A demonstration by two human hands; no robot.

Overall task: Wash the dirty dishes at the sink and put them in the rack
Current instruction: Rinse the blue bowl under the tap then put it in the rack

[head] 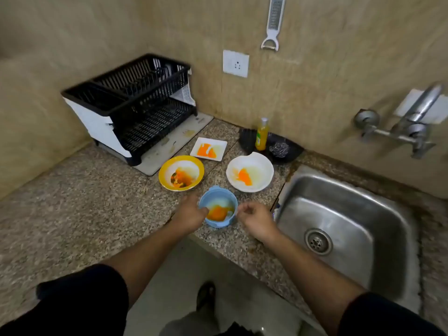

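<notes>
You are standing at a speckled granite counter (84, 202) under a beige tiled wall (315, 81), both hands at a blue bowl (218, 224).
The steel sink (339, 209) is lying open to your right, and the black dish rack (135, 105) is sitting at the back left. Between them a white bowl (264, 170), a yellow-rimmed bowl (164, 175) and a square plate (219, 147) are holding orange smears. Your left hand (190, 214) is gripping the blue bowl near the counter's front edge, thumb hooked over its rim. Your right hand (257, 220) is curling just beside the far rim; whether it is gripping, you cannot tell.
</notes>
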